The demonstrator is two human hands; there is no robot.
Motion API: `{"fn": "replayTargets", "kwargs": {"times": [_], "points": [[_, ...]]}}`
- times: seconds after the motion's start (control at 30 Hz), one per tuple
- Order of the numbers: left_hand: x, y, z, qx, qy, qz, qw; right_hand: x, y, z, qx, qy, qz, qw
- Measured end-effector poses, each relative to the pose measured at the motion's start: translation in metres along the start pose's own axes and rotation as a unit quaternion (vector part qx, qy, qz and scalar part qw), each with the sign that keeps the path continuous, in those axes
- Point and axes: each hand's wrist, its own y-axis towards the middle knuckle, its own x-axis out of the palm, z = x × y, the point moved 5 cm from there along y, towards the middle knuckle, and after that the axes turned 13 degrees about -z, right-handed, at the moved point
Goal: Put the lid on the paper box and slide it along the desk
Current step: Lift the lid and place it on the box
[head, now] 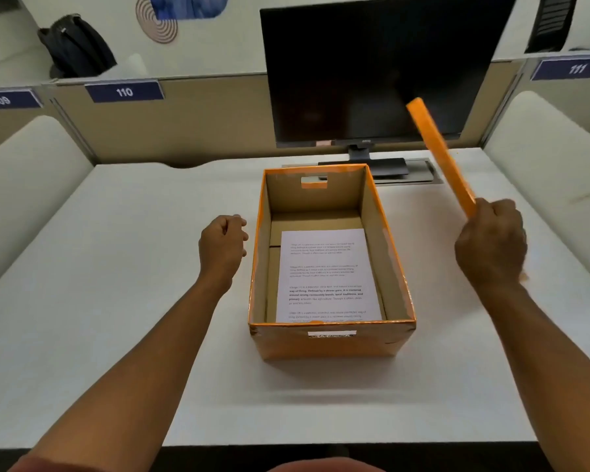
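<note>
Lid (440,155): edge-on, aloft at 2 o'clock of the box (331,338), gripped by right hand (491,240) fingers.
Left hand (222,247): loosely curled, empty, at 9 o'clock.
Handling: likely light, stiff cardboard; hold opposite rims.
Bench (116,301): carried the open box.

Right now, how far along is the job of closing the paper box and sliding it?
Early. Done: the lid is picked up, gripped in the right hand and tilted on edge above the desk. In hand: bringing it over; the left hand waits empty beside the box, which stands open with a printed sheet inside. Left: seating the lid, then the slide.
</note>
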Motion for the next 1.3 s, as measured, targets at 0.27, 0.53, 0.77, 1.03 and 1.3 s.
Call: {"fn": "replayTargets", "kwargs": {"times": [0.27, 0.53, 0.77, 1.03, 1.3], "points": [[-0.001, 0.000, 0.035, 0.083, -0.010, -0.054, 0.995, -0.063, -0.024, -0.074, -0.081, 0.085, 0.066, 0.991], [-0.014, -0.019, 0.047, 0.086, -0.037, -0.115, 0.989, -0.130, -0.053, -0.130, -0.132, 0.198, 0.143, 0.961], [0.003, -0.042, 0.066, 0.084, -0.100, -0.199, 0.971, -0.171, -0.068, -0.135, -0.083, 0.435, 0.099, 0.891], [-0.010, -0.042, 0.072, 0.007, -0.217, -0.207, 0.954, -0.128, -0.076, -0.110, 0.008, 0.711, -0.095, 0.696], [-0.014, -0.047, 0.031, -0.003, -0.068, -0.080, 0.994, -0.056, -0.094, -0.075, 0.108, 0.607, -0.169, 0.769]]}}
